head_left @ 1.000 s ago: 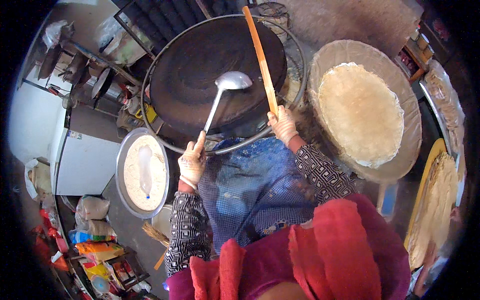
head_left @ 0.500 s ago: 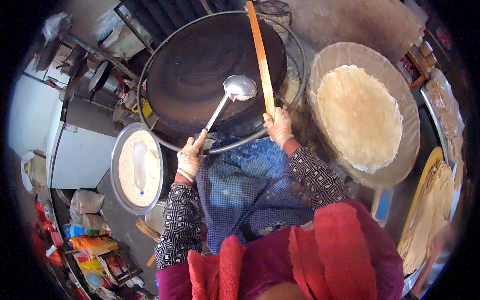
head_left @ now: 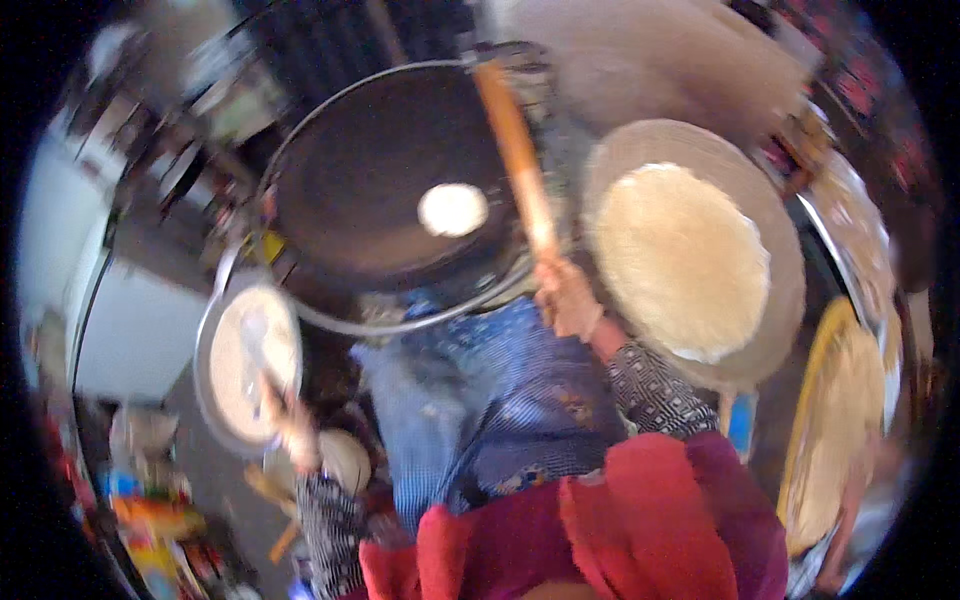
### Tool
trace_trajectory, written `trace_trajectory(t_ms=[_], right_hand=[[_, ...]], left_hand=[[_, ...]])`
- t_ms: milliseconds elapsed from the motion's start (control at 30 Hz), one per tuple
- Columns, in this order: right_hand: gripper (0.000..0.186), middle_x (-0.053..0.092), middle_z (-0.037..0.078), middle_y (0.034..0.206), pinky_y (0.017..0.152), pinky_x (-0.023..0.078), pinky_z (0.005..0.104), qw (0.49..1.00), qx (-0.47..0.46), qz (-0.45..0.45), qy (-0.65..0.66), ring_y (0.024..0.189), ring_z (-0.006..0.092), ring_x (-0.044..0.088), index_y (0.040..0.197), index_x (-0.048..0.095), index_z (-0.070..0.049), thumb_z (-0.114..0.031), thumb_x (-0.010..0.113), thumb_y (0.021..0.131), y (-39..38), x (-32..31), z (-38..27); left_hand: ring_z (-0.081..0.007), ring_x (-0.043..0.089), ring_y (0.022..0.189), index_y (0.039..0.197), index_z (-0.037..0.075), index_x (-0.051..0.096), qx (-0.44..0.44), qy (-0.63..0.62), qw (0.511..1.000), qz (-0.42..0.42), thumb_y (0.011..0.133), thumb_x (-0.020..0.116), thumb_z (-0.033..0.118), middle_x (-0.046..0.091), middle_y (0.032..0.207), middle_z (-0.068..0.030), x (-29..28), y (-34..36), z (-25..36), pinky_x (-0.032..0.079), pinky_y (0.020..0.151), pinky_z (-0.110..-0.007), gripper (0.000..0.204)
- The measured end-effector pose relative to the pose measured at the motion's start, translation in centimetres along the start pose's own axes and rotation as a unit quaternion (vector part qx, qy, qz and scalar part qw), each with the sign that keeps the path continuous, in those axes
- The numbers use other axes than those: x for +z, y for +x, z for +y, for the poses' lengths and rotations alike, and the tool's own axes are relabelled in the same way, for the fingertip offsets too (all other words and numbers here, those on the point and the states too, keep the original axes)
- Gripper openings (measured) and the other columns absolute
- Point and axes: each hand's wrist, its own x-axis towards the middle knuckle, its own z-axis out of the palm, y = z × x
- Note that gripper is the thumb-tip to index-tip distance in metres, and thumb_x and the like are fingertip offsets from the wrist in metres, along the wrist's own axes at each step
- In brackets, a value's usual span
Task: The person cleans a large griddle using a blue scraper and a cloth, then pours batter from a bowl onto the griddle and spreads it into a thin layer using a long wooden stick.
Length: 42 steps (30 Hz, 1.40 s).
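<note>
My right hand (head_left: pixel 568 298) is closed around the lower end of a long flat wooden stick (head_left: pixel 515 150). The stick slants up over the right side of a large round dark griddle (head_left: pixel 350 170). A round white pool of batter (head_left: pixel 453 210) sits on the griddle's lower right part. Over the near edge of a metal basin (head_left: pixel 203 375) at the left is my left hand (head_left: pixel 292 428), smeared by motion, its grip unclear. Pale batter fills the basin, and a blurred clear bottle-like thing (head_left: pixel 262 345) lies in it near my fingers. A pale handle-like shape (head_left: pixel 228 265) stands at the basin's far rim.
Right of the griddle, a large thin round flatbread (head_left: pixel 685 260) lies on a round cloth-covered stand (head_left: pixel 785 320). Further right are stacked folded flatbreads (head_left: pixel 838 430) on a yellow-edged tray. Bags and packets (head_left: pixel 165 500) crowd the lower left. A metal ring rail (head_left: pixel 400 328) surrounds the griddle.
My left hand has moved from the griddle down-left to the basin, and the ladle is gone from over the griddle. White batter now shows on the griddle. The right hand still holds the stick.
</note>
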Motion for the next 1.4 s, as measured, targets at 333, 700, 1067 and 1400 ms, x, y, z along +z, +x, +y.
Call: trace_trajectory(t_ms=[333, 700, 1067, 1400], right_hand=[[0.035, 0.067, 0.02, 0.078, 0.066, 0.053, 0.045, 0.759, -0.111, 0.006, -0.642, 0.078, 0.0337, 0.067, 0.096, 0.06, -0.001, -0.035, 0.048, 0.095, 0.7, 5.3, -2.0], [0.033, 0.069, 0.019, 0.086, 0.069, 0.052, 0.0493, 0.772, -0.153, 0.028, -0.616, 0.079, 0.0389, 0.067, 0.095, 0.061, -0.001, -0.032, 0.051, 0.093, 0.8, 7.9, -2.8], [0.036, 0.068, 0.022, 0.099, 0.077, 0.053, 0.0481, 0.696, -0.11, -0.009, -0.71, 0.091, 0.0349, 0.067, 0.103, 0.06, -0.003, -0.037, 0.051, 0.093, 2.8, 6.0, 0.3], [0.039, 0.065, 0.027, 0.093, 0.078, 0.05, 0.0524, 0.678, -0.109, 0.052, -0.725, 0.088, 0.044, 0.063, 0.101, 0.057, -0.003, -0.04, 0.046, 0.095, 1.5, 6.5, 0.8]], left_hand=[[-0.0338, 0.04, 0.131, 0.145, -0.001, 0.026, -0.425, 0.114, 0.87, -0.221, 0.092, 0.055, 0.018, 0.039, 0.145, -0.021, 0.2, -2.1, -10.6, 0.03, 0.112, -0.039, 0.063], [-0.0398, 0.039, 0.13, 0.137, -0.003, 0.036, -0.154, 0.269, 0.91, -0.275, 0.084, 0.064, 0.031, 0.042, 0.139, -0.0277, -2.3, -0.9, -13.0, 0.03, 0.11, -0.045, 0.069], [-0.0324, 0.043, 0.126, 0.121, 0.001, 0.054, 0.219, 0.221, 0.914, -0.263, 0.087, 0.059, 0.036, 0.056, 0.125, -0.0172, 12.4, -2.5, 17.4, 0.025, 0.108, -0.05, 0.049], [-0.0381, 0.034, 0.136, 0.136, -0.008, 0.041, 0.202, 0.374, 0.874, -0.236, 0.092, 0.037, 0.021, 0.042, 0.143, -0.0248, 15.4, -5.5, 14.4, 0.015, 0.115, -0.052, 0.052]])
